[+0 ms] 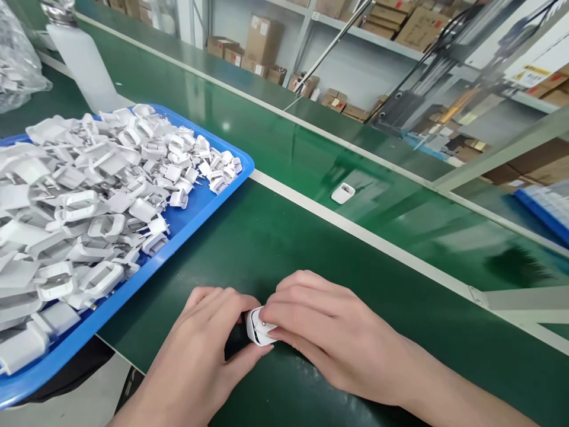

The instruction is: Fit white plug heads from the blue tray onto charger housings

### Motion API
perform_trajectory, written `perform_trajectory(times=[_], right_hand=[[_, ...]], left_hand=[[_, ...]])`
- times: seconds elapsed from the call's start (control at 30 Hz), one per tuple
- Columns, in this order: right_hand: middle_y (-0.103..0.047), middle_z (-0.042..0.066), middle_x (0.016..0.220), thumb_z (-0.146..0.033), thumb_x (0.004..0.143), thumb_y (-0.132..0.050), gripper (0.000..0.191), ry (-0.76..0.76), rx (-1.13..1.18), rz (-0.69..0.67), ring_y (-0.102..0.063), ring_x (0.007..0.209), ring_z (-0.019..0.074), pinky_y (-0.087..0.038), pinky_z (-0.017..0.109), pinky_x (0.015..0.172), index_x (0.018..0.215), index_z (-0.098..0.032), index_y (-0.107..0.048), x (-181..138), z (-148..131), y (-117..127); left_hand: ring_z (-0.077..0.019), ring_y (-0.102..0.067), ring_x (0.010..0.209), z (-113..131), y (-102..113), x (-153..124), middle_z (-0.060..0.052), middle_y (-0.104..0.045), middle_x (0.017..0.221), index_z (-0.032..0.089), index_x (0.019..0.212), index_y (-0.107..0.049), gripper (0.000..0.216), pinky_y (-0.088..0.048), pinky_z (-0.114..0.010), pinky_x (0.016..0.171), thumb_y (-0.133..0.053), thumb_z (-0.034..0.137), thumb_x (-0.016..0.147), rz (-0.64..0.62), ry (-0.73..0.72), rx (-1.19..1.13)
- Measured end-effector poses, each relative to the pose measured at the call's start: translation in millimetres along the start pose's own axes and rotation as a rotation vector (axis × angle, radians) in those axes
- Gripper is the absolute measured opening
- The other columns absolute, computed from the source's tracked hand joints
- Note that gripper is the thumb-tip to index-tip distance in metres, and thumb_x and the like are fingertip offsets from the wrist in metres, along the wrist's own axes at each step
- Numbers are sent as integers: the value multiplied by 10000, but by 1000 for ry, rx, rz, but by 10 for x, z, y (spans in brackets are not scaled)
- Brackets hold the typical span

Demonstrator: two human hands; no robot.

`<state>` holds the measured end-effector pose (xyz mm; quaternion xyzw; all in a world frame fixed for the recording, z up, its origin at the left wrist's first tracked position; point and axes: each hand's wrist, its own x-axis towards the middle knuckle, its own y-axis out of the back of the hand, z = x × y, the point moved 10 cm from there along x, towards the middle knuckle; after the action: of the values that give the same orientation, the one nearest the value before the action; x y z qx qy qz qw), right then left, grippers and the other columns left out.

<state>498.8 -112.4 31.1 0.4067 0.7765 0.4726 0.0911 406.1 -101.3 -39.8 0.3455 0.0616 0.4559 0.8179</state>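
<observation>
Green worktop, blue tray heaped with white plug parts at left.
One white plug is gripped between both hands, left and right; another lies well apart.

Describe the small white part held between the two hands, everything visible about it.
The white plastic plug part is small, boxy with rounded corners and glossy. Its visible face has a raised rim and what looks like a small metal contact. It sits low over the green table, against a dark piece that is mostly hidden. The left hand pinches it from the left; the right hand fingers cover its right side. The rest is hidden.
</observation>
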Motion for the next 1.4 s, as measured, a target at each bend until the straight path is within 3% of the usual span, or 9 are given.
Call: perform_trajectory(times=[0.23,0.37,0.57,0.8,1.03,1.4], right_hand=[[-670,67,932,-96,1028,-519,186,-75,-25,16,-555,821,163,-487,299,701,1083,-169,-681,-30,31,-23],[-689,70,907,-33,986,-528,226,-42,-2,121,-548,761,163,-491,316,673,1078,-170,-682,-42,20,-7],[-740,56,901,-3,911,-658,267,-101,228,287,-628,773,163,-545,301,650,1090,-196,-702,-84,204,100],[-719,91,937,15,907,-639,287,-11,162,208,-602,780,171,-535,336,677,1133,-155,-686,-73,118,92],[-683,85,967,79,889,-606,287,-88,44,51,-519,824,155,-493,309,724,1092,-108,-685,-55,66,-32],[-669,6,905,29,951,-580,216,-225,151,66,-517,793,121,-437,277,672,975,-176,-643,-65,139,-89]], left_hand=[[-170,-601,808,31,12,26,51,-638,900,262,1072,-537,229,-457,-306,722,-674,138,937,17,-32,-33],[-169,-591,782,41,33,31,54,-633,878,257,1047,-543,230,-442,-305,708,-695,136,925,33,-42,-52],[-172,-596,828,-31,2,32,45,-640,912,260,1076,-557,197,-441,-306,737,-697,203,950,1,-7,-63],[-152,-595,801,-26,17,50,60,-638,903,267,1092,-547,213,-428,-297,738,-687,182,957,18,-24,-77],[-146,-610,812,-6,5,34,55,-642,917,263,1105,-527,146,-430,-298,731,-621,213,1005,-8,-36,-71],[-147,-574,798,35,12,27,70,-619,886,272,1084,-504,115,-424,-289,729,-597,237,1024,-16,-35,-19]])
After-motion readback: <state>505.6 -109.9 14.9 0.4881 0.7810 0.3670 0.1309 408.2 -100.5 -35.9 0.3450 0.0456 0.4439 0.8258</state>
